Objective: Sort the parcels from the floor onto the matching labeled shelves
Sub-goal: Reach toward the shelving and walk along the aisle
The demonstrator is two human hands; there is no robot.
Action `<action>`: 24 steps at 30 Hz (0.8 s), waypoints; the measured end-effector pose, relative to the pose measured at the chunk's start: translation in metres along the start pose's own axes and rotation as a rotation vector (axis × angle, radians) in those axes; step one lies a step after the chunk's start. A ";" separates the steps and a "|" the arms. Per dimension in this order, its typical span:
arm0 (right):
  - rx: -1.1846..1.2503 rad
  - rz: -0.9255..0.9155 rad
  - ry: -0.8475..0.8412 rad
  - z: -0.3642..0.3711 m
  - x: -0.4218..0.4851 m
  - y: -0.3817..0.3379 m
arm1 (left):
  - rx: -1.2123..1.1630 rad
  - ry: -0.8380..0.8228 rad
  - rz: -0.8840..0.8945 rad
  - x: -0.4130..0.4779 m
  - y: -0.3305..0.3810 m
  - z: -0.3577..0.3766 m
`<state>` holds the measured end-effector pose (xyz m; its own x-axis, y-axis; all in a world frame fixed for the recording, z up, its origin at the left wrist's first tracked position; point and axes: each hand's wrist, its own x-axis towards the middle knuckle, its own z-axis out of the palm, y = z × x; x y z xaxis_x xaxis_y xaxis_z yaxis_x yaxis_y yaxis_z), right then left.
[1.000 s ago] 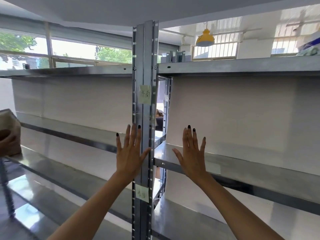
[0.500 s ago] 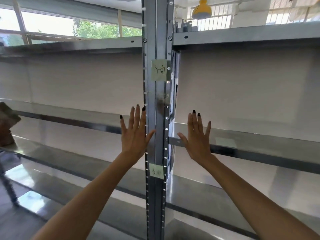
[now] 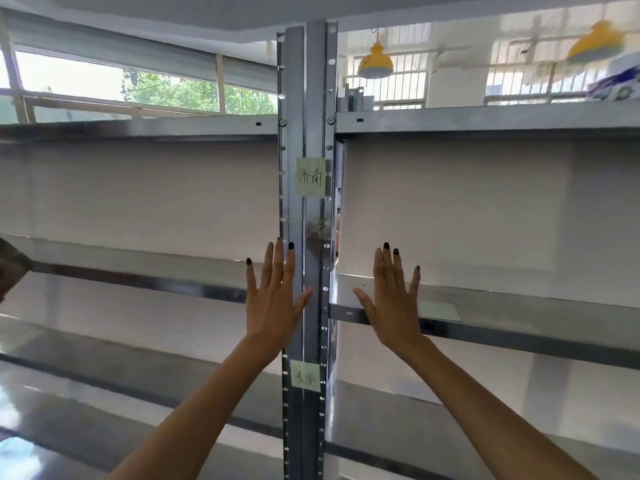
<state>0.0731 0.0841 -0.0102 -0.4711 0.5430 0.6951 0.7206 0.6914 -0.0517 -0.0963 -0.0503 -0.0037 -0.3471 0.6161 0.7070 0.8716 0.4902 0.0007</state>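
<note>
Metal shelving fills the view, split by a central steel upright (image 3: 306, 98). A pale green handwritten label (image 3: 310, 177) is stuck on the upright at the upper tier and a second one (image 3: 304, 375) lower down. My left hand (image 3: 273, 299) is raised with fingers spread, just left of the upright, holding nothing. My right hand (image 3: 393, 299) is raised the same way in front of the right middle shelf (image 3: 519, 306), also holding nothing. A brown parcel (image 3: 10, 265) shows only as a sliver at the far left edge.
The top shelf (image 3: 485, 119) runs across at head height, with lower shelves (image 3: 104, 375) below on both sides. A pale note (image 3: 440, 310) lies on the right middle shelf. Yellow hanging lamps (image 3: 375, 62) and barred windows sit behind.
The view has tilted and shifted, so the upright and labels moved towards the centre. Both hands stay raised and spread. The parcel at the left has slid almost out of frame.
</note>
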 end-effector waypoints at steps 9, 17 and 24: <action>-0.043 -0.042 0.039 -0.008 0.000 0.023 | -0.051 0.016 0.055 0.009 0.024 0.008; -0.147 0.016 0.024 -0.034 -0.023 0.068 | -0.240 0.009 0.175 0.017 0.091 0.022; -0.278 0.175 0.023 -0.075 -0.064 0.140 | -0.336 0.014 0.324 0.016 0.191 0.031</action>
<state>0.2426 0.1105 -0.0079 -0.3187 0.6289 0.7091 0.9024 0.4303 0.0240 0.0542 0.0721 -0.0145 -0.0356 0.6947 0.7184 0.9990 0.0452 0.0058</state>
